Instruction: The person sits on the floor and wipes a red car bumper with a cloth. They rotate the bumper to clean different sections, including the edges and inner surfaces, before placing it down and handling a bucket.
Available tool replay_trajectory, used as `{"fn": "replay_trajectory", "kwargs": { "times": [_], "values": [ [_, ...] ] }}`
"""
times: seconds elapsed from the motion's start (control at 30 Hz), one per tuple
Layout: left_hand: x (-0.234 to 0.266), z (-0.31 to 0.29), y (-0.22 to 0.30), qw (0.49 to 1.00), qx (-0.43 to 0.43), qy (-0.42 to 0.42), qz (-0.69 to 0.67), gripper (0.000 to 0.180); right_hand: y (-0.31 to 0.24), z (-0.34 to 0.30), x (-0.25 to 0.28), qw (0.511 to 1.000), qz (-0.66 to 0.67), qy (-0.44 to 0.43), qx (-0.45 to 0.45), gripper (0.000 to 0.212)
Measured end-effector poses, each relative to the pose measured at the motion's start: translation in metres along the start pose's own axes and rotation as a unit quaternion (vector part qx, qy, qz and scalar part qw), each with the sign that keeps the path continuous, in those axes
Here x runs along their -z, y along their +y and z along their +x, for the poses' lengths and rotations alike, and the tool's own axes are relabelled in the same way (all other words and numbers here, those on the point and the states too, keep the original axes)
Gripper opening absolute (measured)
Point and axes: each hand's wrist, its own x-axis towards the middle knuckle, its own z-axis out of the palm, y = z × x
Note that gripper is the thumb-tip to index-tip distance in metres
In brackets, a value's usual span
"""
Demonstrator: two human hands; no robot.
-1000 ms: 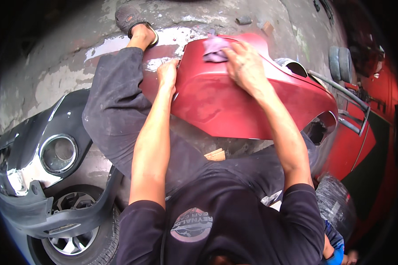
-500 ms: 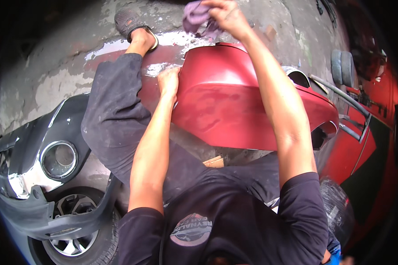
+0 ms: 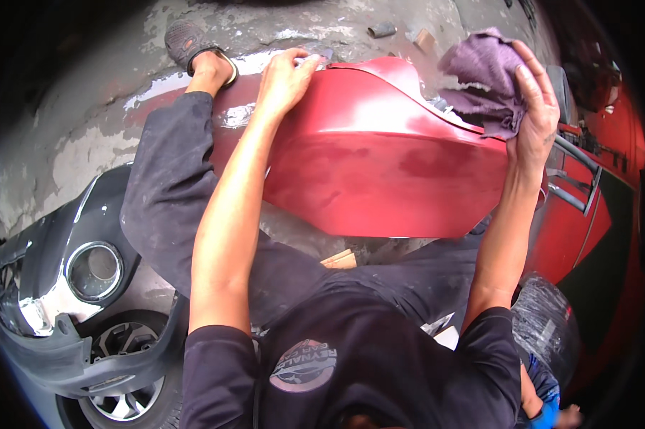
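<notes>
A red car body panel [image 3: 380, 182], probably a fender, lies in front of me between my legs, with dull darker patches on its near face. My right hand [image 3: 537, 118] grips a crumpled purple cloth [image 3: 485, 79] above the panel's right end. My left hand [image 3: 287, 80] is closed, fingers curled, at the panel's far left corner. A small greyish piece [image 3: 327, 54] shows at its fingertips; whether it is held, and what it is, I cannot make out.
A black bumper [image 3: 115, 186] and a wheel [image 3: 126, 400] lie at my left. On the floor are a cardboard piece [image 3: 340, 259], a short dark cylinder [image 3: 382, 31] and a small brownish block [image 3: 425, 41]. A metal frame [image 3: 580, 161] and a plastic-wrapped bundle [image 3: 544, 311] stand right; another person's hand [image 3: 569, 417] shows lower right.
My right hand has swung right and nearer with the purple cloth, which now hangs more spread out. My left hand has moved from the panel's left edge up to its far corner.
</notes>
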Motion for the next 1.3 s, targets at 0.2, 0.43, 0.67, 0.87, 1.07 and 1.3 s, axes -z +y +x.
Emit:
{"fn": "replay_trajectory", "kwargs": {
  "times": [0.2, 0.43, 0.67, 0.87, 1.07, 1.3],
  "values": [
    [0.008, -0.025, -0.074, 0.921, 0.362, -0.073, -0.125, 0.047, 0.049, -0.071, 0.013, 0.832, -0.501, -0.18, 0.156, 0.032],
    [-0.023, -0.039, -0.09, 0.884, 0.31, 0.075, -0.342, 0.037, 0.11, -0.063, -0.083, 0.746, -0.606, -0.155, 0.229, 0.023],
    [-0.016, -0.04, -0.074, 0.867, 0.313, 0.063, -0.383, 0.03, 0.152, -0.04, -0.134, 0.748, -0.597, -0.182, 0.228, 0.029],
    [-0.017, -0.041, -0.073, 0.882, 0.319, 0.037, -0.344, 0.026, 0.09, -0.099, 0.003, 0.738, -0.625, -0.102, 0.231, 0.039],
    [-0.002, -0.034, -0.102, 0.898, 0.329, -0.028, -0.291, 0.027, 0.089, -0.127, 0.175, 0.684, -0.699, 0.072, 0.196, 0.043],
    [0.025, -0.051, -0.061, 0.917, 0.363, -0.139, -0.091, 0.042, 0.1, -0.211, -0.003, 0.738, -0.647, -0.056, 0.183, 0.044]
  ]
}}
